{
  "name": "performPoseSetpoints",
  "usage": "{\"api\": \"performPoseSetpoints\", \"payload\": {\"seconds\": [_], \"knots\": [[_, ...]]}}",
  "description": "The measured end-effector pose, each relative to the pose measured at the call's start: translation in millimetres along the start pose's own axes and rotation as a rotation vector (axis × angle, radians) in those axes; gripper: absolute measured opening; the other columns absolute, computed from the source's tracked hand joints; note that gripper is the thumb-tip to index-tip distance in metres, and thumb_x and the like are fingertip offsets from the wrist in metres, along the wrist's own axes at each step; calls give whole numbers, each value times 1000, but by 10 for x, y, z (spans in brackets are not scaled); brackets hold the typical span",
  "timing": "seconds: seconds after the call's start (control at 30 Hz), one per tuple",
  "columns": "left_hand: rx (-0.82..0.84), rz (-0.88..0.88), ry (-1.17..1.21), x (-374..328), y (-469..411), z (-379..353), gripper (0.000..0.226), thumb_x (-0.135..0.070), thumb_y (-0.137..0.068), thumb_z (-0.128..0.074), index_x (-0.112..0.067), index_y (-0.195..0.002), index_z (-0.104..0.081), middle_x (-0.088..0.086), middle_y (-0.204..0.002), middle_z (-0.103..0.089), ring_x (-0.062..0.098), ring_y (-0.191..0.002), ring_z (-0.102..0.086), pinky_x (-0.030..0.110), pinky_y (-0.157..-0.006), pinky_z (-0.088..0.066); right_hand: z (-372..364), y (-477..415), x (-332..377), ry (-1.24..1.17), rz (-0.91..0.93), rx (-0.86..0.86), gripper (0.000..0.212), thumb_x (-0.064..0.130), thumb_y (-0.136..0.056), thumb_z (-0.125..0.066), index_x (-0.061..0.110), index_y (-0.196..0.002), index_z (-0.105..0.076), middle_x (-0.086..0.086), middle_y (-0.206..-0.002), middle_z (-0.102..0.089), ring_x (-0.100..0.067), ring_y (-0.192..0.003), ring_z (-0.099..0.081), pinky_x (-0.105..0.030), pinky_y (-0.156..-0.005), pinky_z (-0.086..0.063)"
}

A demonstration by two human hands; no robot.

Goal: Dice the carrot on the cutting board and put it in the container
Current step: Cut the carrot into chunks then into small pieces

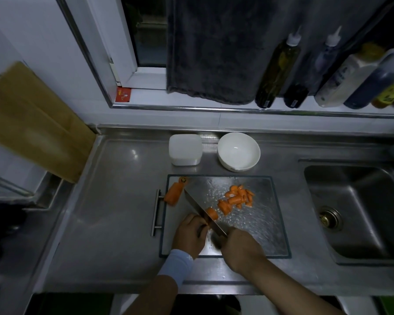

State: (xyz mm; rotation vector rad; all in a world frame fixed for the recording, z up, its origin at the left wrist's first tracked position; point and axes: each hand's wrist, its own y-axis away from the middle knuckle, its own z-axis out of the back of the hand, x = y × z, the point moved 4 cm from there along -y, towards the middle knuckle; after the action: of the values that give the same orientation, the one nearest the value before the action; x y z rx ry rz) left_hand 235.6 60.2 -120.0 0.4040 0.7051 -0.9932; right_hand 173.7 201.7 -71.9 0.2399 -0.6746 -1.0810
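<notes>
— Holding anything, those hands?

— Both. The right hand (pixel 239 248) has its fingers wrapped round the dark handle of a knife (pixel 201 211). Its long, flat steel blade runs diagonally toward the far left across the cutting board (pixel 266 233). The left hand (pixel 190 235), with a pale cuff at the wrist, curls its fingers down on a short carrot piece (pixel 212 213) right against the blade. The orange stub shows on the blade's right side.

— And the rest of the carrot?

— All on the board. A thick, blunt carrot chunk (pixel 173 194) lies at the far left corner, with the small cut-off top (pixel 183 179) just beyond it. A loose heap of cut pieces (pixel 237 197), half-rounds and wedges, sits right of the blade.

— What is the board like?

— Rectangular and see-through, with a pebbled surface that glints and a dark rim. A slim metal bar handle (pixel 156 212) runs along its left edge. It lies flat on a brushed steel worktop (pixel 114 212).

— The container?

— A white, square container (pixel 185 150) with rounded corners stands just beyond the board's far edge, apart from it. I cannot tell whether anything is inside. A round white bowl (pixel 238 151) stands beside it on the right, and a steel sink (pixel 355 212) is sunk into the worktop further right.
</notes>
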Motion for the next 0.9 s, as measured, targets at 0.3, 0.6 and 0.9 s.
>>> {"api": "performPoseSetpoints", "payload": {"seconds": [0.3,0.6,0.9], "knots": [[-1,-21,43,37,-1,0,4,-17,-85,-66,-19,-87,-69,-9,-94,-59,1,-86,-51,5,-80,-38,-52,-94,5,78,26,65,29,34,-95,-50,17,-115,-61,-3,-112,-67,-19,-104,-63,-31,-92,-52],[-1,-39,92,95,-11,-17,6,-16,-87,-64,-17,-89,-69,-8,-95,-59,1,-88,-52,6,-80,-38,-162,-187,92,103,85,76,26,34,-99,-47,21,-119,-58,1,-115,-67,-13,-105,-62,-24,-96,-47],[3,-67,67,88,-11,-28,3,-18,-85,-64,-21,-84,-64,-16,-91,-50,1,-85,-51,12,-79,-41,-93,-286,154,73,141,83,30,28,-103,-42,14,-123,-59,-5,-119,-66,-16,-109,-60,-19,-94,-40]]}}
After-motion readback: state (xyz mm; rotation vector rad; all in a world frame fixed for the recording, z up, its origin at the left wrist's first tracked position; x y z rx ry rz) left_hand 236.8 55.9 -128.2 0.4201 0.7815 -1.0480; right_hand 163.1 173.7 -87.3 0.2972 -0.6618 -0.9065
